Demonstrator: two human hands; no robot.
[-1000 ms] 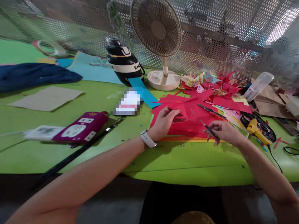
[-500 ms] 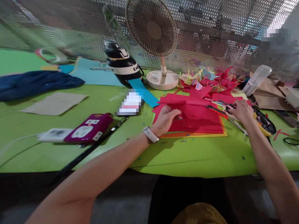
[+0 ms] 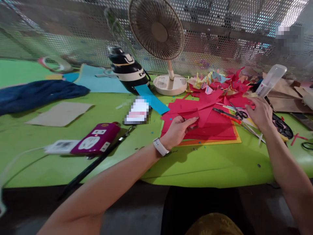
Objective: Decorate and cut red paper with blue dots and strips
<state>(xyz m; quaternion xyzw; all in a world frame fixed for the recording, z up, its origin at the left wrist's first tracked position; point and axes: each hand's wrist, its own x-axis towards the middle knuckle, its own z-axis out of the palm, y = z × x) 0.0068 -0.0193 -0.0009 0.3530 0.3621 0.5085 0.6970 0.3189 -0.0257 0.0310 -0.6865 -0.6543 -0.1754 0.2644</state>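
Observation:
My left hand (image 3: 178, 130), with a white watch band at the wrist, pinches a folded piece of red paper (image 3: 192, 114) above a stack of red sheets (image 3: 220, 130). Beside the stack, my right hand (image 3: 260, 111) hovers with its fingers loosely bent and apart, holding nothing I can see. Just left of its fingers lie small scissors with black handles (image 3: 241, 114). An orange and black cutter knife (image 3: 226, 115) rests across the stack's right side. Part of a black tray (image 3: 283, 127) shows behind my right wrist.
Behind the stack are a fan (image 3: 170, 85), cut paper scraps (image 3: 227, 83) and a clear plastic container (image 3: 271, 80). To the left stand a black bottle (image 3: 130, 72), a blue paper strip (image 3: 154, 101), a phone (image 3: 137, 111), a purple power bank (image 3: 99, 138) and dark blue cloth (image 3: 41, 93).
My right hand has moved off the scissors, up and to the right, leaving them lying on the table. The red paper in my left hand has tilted, and the view has shifted slightly.

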